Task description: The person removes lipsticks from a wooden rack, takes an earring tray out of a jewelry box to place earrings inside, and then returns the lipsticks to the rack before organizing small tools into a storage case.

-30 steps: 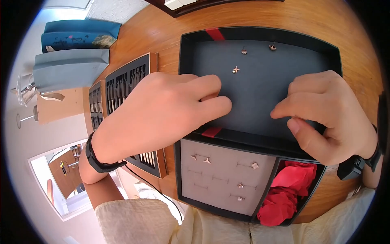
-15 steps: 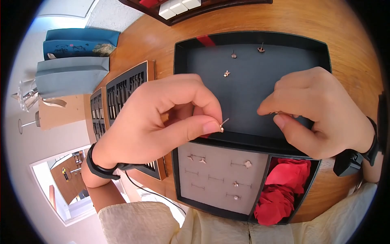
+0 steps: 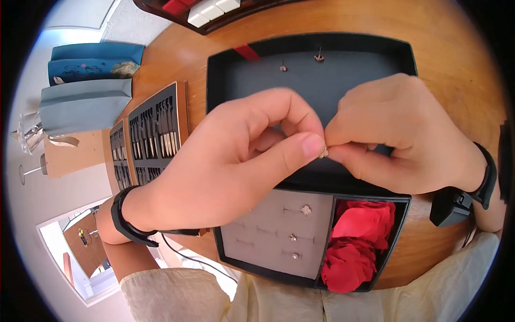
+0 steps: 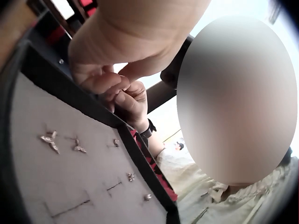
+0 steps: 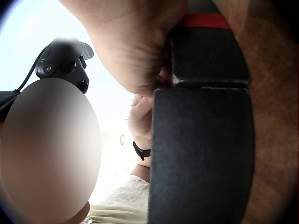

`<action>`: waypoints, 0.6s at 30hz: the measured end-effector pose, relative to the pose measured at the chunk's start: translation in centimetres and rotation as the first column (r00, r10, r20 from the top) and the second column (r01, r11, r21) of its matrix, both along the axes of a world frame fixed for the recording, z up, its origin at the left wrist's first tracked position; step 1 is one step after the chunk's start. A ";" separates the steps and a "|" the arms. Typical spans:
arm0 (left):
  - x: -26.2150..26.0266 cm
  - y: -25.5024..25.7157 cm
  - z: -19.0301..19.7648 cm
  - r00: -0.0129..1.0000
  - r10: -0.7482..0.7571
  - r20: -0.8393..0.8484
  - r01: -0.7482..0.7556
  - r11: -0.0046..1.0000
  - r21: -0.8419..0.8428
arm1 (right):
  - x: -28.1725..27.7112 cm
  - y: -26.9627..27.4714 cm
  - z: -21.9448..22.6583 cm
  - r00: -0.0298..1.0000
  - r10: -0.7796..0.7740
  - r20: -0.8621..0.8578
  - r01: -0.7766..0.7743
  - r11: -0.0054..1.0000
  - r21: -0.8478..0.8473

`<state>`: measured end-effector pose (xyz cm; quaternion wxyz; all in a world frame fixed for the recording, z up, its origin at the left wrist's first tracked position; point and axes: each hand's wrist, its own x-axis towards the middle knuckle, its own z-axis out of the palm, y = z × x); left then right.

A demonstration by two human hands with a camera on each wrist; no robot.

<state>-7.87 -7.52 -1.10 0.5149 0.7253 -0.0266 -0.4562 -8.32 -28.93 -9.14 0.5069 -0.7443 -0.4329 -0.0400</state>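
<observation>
Above the dark tray point(image 3: 343, 180), both hands meet at their fingertips. My left hand point(image 3: 241, 150) pinches a stud earring point(image 3: 324, 154) between thumb and forefinger; its small gold front peeks out below the thumb. The right hand point(image 3: 397, 139) pinches a small gold piece at the earring's other end, hidden by the fingers now. Two more earrings, a round stud point(image 3: 283, 67) and a darker one point(image 3: 319, 56), lie at the tray's far side. Nearer the body, a grey slotted pad point(image 3: 268, 260) carries several earrings, including a clover-shaped one point(image 3: 306, 210).
Red fabric petals point(image 3: 359, 231) fill the compartment right of the pad. To the left stand wooden-edged cases point(image 3: 155, 129) of dark slotted pieces, with blue point(image 3: 94, 61) and grey point(image 3: 86, 104) paper bags behind. A dark rack with white blocks point(image 3: 212, 13) is at the table's far edge.
My left hand has come up from the tray with the stud earring and moved right until its fingertips meet those of the right hand. The view has shifted, so the boxes appear further left.
</observation>
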 end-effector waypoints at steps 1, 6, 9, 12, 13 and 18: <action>-0.4 -0.1 -0.1 0.985 -0.051 0.167 0.043 0.998 0.050 | 0.0 0.0 0.1 1.000 0.005 -0.002 -0.005 1.000 0.017; -0.8 0.2 -0.7 0.668 -0.325 0.670 0.229 0.946 0.230 | -0.7 0.2 -0.4 0.987 -0.053 -0.151 0.056 0.998 0.020; -0.8 0.5 -1.2 0.328 -0.399 0.857 0.290 0.905 0.310 | -0.4 -0.1 0.2 0.982 -0.057 -0.182 0.066 0.997 0.043; -0.9 0.7 -0.8 0.222 -0.449 0.866 0.243 0.885 0.397 | 0.0 -0.4 1.0 0.984 -0.007 -0.180 -0.003 0.998 -0.060; -0.9 0.6 -0.7 0.220 -0.459 0.861 0.245 0.880 0.406 | 0.0 -0.4 1.1 0.984 0.013 -0.175 -0.027 0.997 -0.076; -0.5 0.7 -0.9 0.101 -0.425 0.899 0.300 0.875 0.380 | 0.1 -0.3 0.8 0.985 0.058 -0.164 -0.063 0.998 -0.020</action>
